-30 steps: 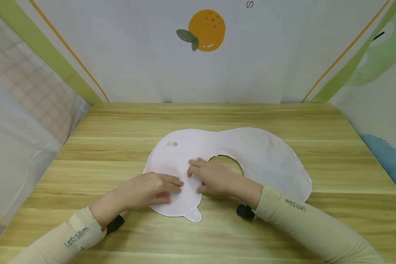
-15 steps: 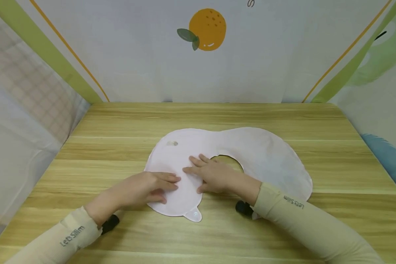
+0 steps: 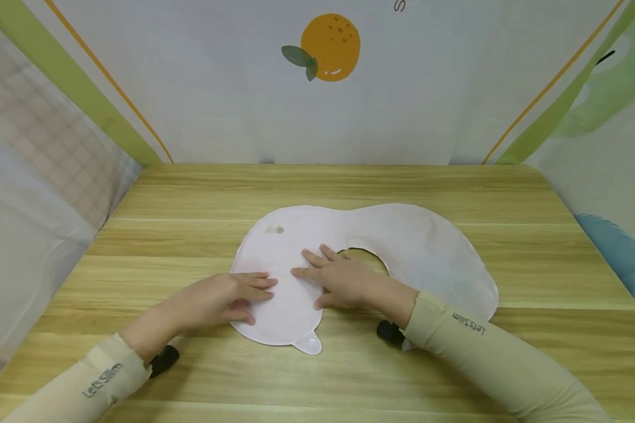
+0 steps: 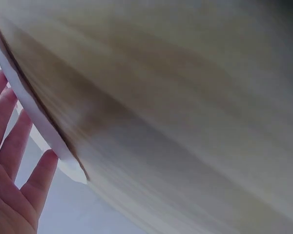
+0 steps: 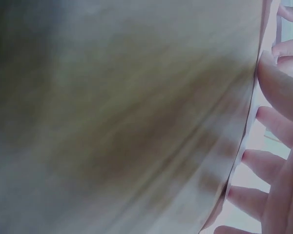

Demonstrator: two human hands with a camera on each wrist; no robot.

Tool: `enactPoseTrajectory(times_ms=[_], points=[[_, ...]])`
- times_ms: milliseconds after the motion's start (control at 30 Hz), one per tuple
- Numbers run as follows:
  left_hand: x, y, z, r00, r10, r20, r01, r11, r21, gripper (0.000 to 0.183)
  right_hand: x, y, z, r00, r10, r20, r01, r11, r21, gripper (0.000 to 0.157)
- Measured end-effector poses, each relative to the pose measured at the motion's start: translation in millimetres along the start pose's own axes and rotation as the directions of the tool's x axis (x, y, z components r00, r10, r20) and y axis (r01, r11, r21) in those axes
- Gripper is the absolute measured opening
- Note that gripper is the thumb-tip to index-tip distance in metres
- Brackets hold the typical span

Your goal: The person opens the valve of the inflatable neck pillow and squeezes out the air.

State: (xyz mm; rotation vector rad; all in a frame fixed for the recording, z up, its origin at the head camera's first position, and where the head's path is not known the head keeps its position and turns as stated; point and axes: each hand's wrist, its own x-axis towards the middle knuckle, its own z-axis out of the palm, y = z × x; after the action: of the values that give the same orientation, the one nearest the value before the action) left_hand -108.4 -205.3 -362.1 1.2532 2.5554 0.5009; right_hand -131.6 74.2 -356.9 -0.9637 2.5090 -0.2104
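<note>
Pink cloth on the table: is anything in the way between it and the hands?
Nothing visible is: the left hand and the right hand both touch the pink cloth directly.

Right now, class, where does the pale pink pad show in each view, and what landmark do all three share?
Head: pale pink pad, around and below centre, partly under left hand and right hand.
Left wrist: its edge, slanting down from the left border beside the left hand.
Right wrist: its edge, down the right side beside the right hand.
Shared landmark: wooden tabletop, blurred in both wrist views.
</note>
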Motion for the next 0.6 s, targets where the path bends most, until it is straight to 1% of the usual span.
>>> enactPoseTrajectory(times_ms=[133, 233, 433, 600], points=[[-4.1, -5.3, -1.4, 1.0, 0.022, -0.018, -0.022, 1.0, 0.017, 0.051, 0.7, 0.9, -0.2, 1.0, 0.006, 0.006, -0.006, 1.0, 0.004, 0.072], [-6.8, -8.6, -2.3, 0.999, 0.027, -0.031, -0.026, 0.999, 0.027, 0.052, 1.5, 1.2, -1.3, 1.0, 0.017, 0.015, -0.017, 1.0, 0.013, 0.074], [-13.8, -13.0, -4.0, 0.999, -0.029, -0.044, 0.031, 0.999, 0.028, 0.054, 1.5, 1.3, -3.0, 0.999, 0.026, 0.022, -0.027, 1.0, 0.013, 0.077], [-19.4, -16.5, -5.8, 0.997, -0.041, -0.065, 0.044, 0.998, 0.046, 0.053, 0.1, 2.7, -2.8, 0.999, 0.028, 0.02, -0.028, 0.999, 0.018, 0.077]])
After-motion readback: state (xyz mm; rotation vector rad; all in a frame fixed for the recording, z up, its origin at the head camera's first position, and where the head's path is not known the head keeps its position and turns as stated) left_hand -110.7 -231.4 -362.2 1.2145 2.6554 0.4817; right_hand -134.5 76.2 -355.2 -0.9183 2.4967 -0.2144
